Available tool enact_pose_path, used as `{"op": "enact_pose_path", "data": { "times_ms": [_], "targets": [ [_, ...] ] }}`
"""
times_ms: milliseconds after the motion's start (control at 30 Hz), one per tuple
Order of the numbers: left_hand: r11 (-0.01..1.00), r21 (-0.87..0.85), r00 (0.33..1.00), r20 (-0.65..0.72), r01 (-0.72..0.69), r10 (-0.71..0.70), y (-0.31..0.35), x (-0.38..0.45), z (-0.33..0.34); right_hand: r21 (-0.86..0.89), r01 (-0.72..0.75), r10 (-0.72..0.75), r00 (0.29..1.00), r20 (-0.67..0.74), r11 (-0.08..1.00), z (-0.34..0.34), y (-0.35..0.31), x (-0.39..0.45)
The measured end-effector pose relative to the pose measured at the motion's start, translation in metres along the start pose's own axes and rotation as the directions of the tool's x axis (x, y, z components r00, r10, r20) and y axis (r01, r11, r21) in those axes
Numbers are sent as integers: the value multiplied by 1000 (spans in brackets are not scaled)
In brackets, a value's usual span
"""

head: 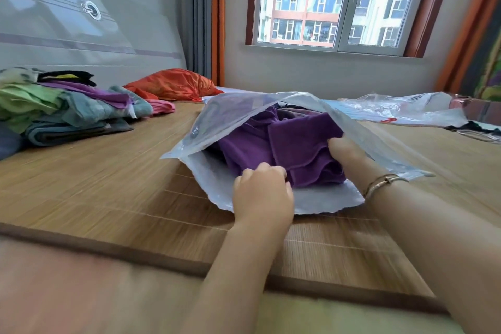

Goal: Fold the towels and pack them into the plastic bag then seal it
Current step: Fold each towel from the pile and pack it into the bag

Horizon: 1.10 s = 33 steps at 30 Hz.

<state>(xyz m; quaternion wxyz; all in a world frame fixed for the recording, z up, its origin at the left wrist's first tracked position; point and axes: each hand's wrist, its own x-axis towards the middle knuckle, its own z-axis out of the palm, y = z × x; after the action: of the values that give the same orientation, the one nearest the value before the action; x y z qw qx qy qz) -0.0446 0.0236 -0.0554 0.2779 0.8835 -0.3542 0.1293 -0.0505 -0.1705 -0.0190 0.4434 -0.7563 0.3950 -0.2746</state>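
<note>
A translucent white plastic bag (217, 176) lies on the bamboo mat with its mouth open towards me. A folded purple towel (298, 144) sits half inside the mouth, with darker cloth deeper in. My left hand (263, 192) has its fingers curled on the towel's near left edge. My right hand (344, 152) reaches under the bag's raised upper flap and grips the towel's right side; a bracelet is on that wrist.
A pile of towels (67, 111) in green, blue, purple and black lies at the left. An orange bundle (176, 84) sits behind it. More clear plastic bags (401, 108) lie at the back right. The bamboo mat (108, 184) covers the bed.
</note>
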Motion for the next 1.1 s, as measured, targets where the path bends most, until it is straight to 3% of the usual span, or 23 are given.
{"op": "enact_pose_path", "data": {
  "times_ms": [133, 267, 400, 533, 600, 667, 733, 967, 1100],
  "targets": [
    [999, 43, 997, 74, 8, -11, 3, 4, 17, -245, 13, -11, 1000, 8, 969, -5, 12, 12],
    [993, 111, 973, 219, 47, -70, -5, 1, 33, -303, -20, 11, 999, -32, 953, -10, 25, 16],
    [995, 100, 970, 238, 22, -46, -6, -3, 37, -405, 11, -64, 991, -117, 914, -10, 27, 15],
    [996, 90, 971, 240, -6, -16, -8, -7, 39, -745, 97, -245, 965, -91, 660, 8, 20, -25],
    [993, 113, 959, 282, -13, -19, -8, -6, 39, -847, 245, -317, 943, 96, 471, 16, 27, -38],
    [989, 147, 945, 326, -16, -33, -7, -6, 39, -857, 347, -233, 933, 274, 380, 22, 32, -42],
    [987, 159, 937, 348, -18, -39, -8, -6, 38, -836, 366, -124, 930, 347, 409, 26, 35, -36],
    [981, 188, 927, 375, -42, -32, -13, -9, 37, -851, 341, -62, 936, 346, 400, 66, 21, 22],
    [982, 186, 925, 378, -40, -34, -16, -7, 40, -871, 385, -35, 919, 393, 307, 88, 25, 82]
  ]
}}
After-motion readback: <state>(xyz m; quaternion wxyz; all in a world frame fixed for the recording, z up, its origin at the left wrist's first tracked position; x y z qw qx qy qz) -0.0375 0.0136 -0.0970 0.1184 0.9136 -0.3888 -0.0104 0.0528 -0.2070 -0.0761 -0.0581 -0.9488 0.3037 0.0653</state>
